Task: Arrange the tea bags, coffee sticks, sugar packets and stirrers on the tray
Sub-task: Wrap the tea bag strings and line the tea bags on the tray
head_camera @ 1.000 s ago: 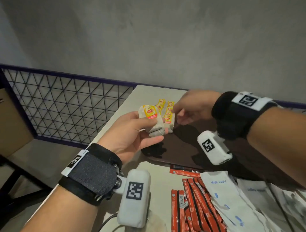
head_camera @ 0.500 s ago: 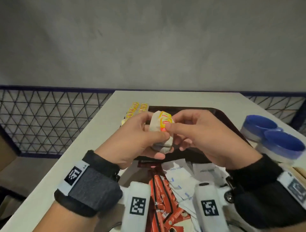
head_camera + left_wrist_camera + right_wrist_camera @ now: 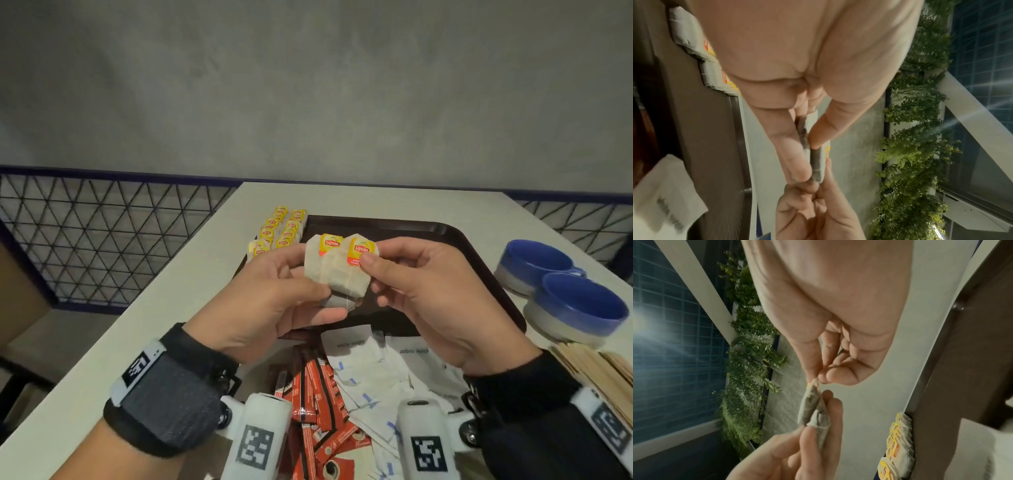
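Two white tea bags with yellow-red tags are held up over the dark brown tray. My left hand grips them low between thumb and fingers. My right hand pinches the tag of the right-hand bag at its top corner. Two rows of tea bags lie along the tray's far left edge, also seen in the right wrist view as tea bags. Red coffee sticks and white sugar packets lie in a heap on the table below my hands. Wooden stirrers lie at the right.
Two blue-and-white bowls stand on the white table right of the tray. A wire mesh fence runs behind the table's left side, with a grey wall beyond.
My view swung right to centre on the tray. My right hand came back from the rows on the tray to the bags in my left hand and now draws one bag apart to the right.
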Demonstrator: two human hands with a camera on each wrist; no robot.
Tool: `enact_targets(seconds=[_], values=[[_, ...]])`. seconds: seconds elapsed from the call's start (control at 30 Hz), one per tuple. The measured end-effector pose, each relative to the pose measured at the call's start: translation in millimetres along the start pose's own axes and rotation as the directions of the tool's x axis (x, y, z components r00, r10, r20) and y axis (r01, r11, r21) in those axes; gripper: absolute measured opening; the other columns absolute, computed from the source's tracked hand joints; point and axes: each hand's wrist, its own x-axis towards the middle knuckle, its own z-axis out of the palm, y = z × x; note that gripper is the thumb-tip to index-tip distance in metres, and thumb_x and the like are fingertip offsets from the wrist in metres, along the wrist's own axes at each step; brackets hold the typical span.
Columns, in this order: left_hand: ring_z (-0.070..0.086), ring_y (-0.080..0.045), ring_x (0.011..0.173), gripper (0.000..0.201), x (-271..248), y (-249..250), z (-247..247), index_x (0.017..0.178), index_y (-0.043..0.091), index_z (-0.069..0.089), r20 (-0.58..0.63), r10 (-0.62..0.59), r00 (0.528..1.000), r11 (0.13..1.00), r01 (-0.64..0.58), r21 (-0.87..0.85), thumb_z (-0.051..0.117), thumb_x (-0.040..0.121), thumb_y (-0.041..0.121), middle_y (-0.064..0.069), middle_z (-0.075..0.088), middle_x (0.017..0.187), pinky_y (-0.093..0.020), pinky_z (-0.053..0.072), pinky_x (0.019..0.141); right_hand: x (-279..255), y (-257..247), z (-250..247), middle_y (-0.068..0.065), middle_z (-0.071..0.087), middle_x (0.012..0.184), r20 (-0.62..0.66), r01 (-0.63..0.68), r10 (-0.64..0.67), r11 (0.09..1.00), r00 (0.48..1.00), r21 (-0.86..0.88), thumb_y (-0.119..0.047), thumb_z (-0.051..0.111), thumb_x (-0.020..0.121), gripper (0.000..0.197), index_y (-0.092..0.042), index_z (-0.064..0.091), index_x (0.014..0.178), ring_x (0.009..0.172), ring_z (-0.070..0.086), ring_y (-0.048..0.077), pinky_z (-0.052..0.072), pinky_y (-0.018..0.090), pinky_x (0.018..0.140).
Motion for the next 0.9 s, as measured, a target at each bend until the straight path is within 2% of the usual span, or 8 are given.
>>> enact_targets(seconds=[0.1,0.27,0.43,0.63,0.77,0.9], values=[[0.075,-0.029,0.099,0.042,1.1,-1.9,1.1,0.132,0.001,0.059,-0.038,0.002,0.999,1.0,-0.003,-0.019,0.053,0.093,-0.013,-0.022,0.072,0.119,-0.027,0.063,0.072,0.2,-2.4,-3.6,0.017,0.072,0.086,0.007,0.009,-0.009,0.999,1.0,0.034,-0.014,0.077,0.079,0.023,-0.004,0.078,0.1,0.065,0.059,0.013,0.052,0.021,0.055],[0.075,-0.029,0.099,0.043,1.3,-3.2,-2.4,0.131,0.001,0.059,-0.059,-0.021,0.998,0.999,0.019,-0.036,0.061,0.088,-0.005,-0.022,0.072,0.119,-0.027,0.063,0.072,0.2,-0.8,-2.8,0.024,0.073,0.095,0.019,0.016,-0.015,1.0,1.0,-0.021,-0.02,0.078,0.072,0.028,-0.01,0.081,0.098,0.066,0.061,0.013,0.053,0.022,0.058],[0.077,-0.025,0.088,0.038,2.0,-4.6,-3.8,0.126,0.002,0.063,-0.081,-0.03,0.996,0.999,0.029,-0.014,0.062,0.089,-0.003,-0.022,0.074,0.114,-0.025,0.063,0.065,1.0,0.8,-1.7,0.021,0.075,0.095,0.021,0.011,-0.012,1.0,1.0,0.024,-0.019,0.077,0.069,0.034,-0.01,0.08,0.102,0.066,0.061,0.014,0.052,0.022,0.056],[0.075,-0.032,0.101,0.037,-0.3,-7.1,-0.3,0.126,0.004,0.064,0.01,-0.071,0.997,0.997,0.071,0.012,0.061,0.09,-0.003,-0.021,0.074,0.114,-0.024,0.062,0.065,0.9,2.0,1.1,0.025,0.074,0.094,-0.009,0.02,-0.019,0.998,1.0,0.053,-0.019,0.078,0.069,0.035,-0.006,0.076,0.101,0.069,0.06,0.021,0.05,0.025,0.055],[0.076,-0.031,0.098,0.038,-0.1,-7.5,1.0,0.124,0.004,0.065,0.026,-0.079,0.997,0.997,0.08,-0.005,0.062,0.087,-0.001,-0.021,0.074,0.114,-0.024,0.062,0.065,3.2,2.3,-2.1,0.023,0.07,0.087,-0.003,-0.015,0.015,0.992,1.0,0.128,-0.014,0.078,0.07,0.034,-0.003,0.075,0.102,0.062,0.058,0.015,0.05,0.022,0.051],[0.076,-0.03,0.097,0.034,1.1,-8.1,-0.7,0.124,0.003,0.066,0.008,-0.081,0.997,0.997,0.081,0.008,0.06,0.092,-0.004,-0.021,0.075,0.112,-0.023,0.062,0.064,3.9,-0.7,-3.5,0.015,0.064,0.085,0.048,-0.086,0.076,0.954,0.996,0.288,-0.012,0.076,0.071,0.041,0.003,0.072,0.109,0.057,0.05,0.01,0.045,0.019,0.047]])
